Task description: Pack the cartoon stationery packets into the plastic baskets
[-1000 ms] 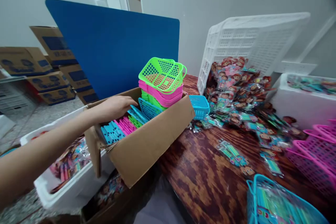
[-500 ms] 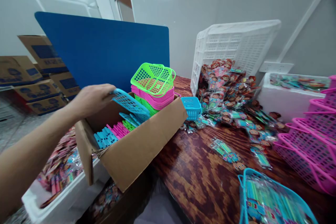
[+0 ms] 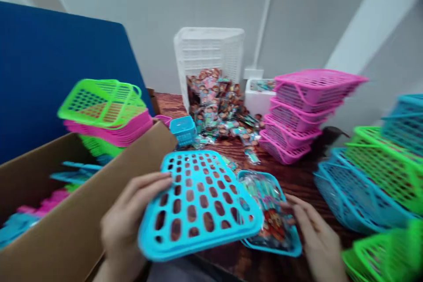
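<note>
Bright, even light; heavy motion blur.

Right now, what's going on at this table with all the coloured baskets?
A person is working bare-handed at a wooden table. The left hand grips a flat blue grid panel beside a cardboard box that holds more coloured plastic pieces. The right hand rests against a small blue basket filled with wrapped packets. Further back, a pile of packets spills from a tipped white crate, next to stacked pink baskets.
</note>
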Tool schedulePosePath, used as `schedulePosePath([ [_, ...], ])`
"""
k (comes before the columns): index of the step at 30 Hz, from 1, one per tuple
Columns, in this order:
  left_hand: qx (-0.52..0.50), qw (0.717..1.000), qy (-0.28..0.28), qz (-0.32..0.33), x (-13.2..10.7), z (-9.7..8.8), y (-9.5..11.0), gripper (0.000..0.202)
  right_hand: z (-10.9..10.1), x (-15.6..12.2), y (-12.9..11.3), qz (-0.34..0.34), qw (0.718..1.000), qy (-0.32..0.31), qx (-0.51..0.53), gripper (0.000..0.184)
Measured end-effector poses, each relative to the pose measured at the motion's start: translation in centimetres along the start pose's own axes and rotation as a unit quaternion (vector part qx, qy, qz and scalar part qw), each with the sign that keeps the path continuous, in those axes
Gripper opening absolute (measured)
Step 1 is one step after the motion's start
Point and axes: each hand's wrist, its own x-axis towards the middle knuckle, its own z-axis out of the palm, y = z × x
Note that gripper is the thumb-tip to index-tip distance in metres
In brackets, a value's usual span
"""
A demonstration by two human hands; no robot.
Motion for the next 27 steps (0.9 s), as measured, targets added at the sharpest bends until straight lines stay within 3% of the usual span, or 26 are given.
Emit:
schedulePosePath([
  [2, -0.118, 0.993, -0.027, -0.004, -0.9, 5.5, 1.0, 0.020, 0.3, -0.9, -1.6, -0.042, 0.998, -0.038, 0.023, 0.053],
  [4, -0.218, 0.972, -0.085, -0.011, -1.7, 9.2, 2.2, 0.015, 0.1, -1.7, -2.6, -0.085, 0.995, -0.055, 0.014, 0.058],
  [7, -0.325, 0.917, -0.202, -0.114, -2.0, 12.1, 3.6, 0.016, -1.0, -2.2, -3.7, -0.069, 0.996, -0.043, 0.026, 0.060],
  [9, -0.402, 0.848, -0.288, -0.191, -1.7, 13.5, 3.9, 0.019, -1.8, -1.7, -4.2, -0.037, 0.998, -0.029, 0.049, 0.061],
  [11, -0.461, 0.780, -0.342, -0.248, -1.3, 15.4, 3.5, 0.045, -2.1, -0.3, -4.2, -0.025, 0.998, -0.031, 0.041, 0.063],
  [13, -0.468, 0.751, -0.363, -0.291, -1.1, 17.7, 2.7, 0.072, -2.0, 1.8, -3.5, -0.038, 0.998, -0.049, -0.001, 0.065],
  [15, -0.430, 0.769, -0.361, -0.306, -0.8, 20.2, 1.8, 0.086, -1.4, 4.2, -2.5, -0.059, 0.994, -0.056, -0.068, 0.061],
  [18, -0.266, 0.854, -0.361, -0.264, -0.3, 23.3, 0.6, 0.075, -0.3, 7.2, -1.2, -0.064, 0.977, -0.048, -0.197, 0.049],
  [20, -0.163, 0.894, -0.353, -0.222, 0.2, 24.4, 0.0, 0.065, 0.3, 8.4, -0.8, -0.054, 0.961, -0.056, -0.266, 0.043],
  [22, -0.118, 0.909, -0.348, -0.196, 0.7, 24.7, -0.6, 0.057, 0.6, 8.9, -0.6, -0.046, 0.950, -0.077, -0.299, 0.041],
  [27, -0.073, 0.909, -0.380, -0.157, 0.6, 23.8, -1.1, 0.047, 0.5, 8.1, -0.1, -0.029, 0.945, -0.110, -0.307, 0.040],
])
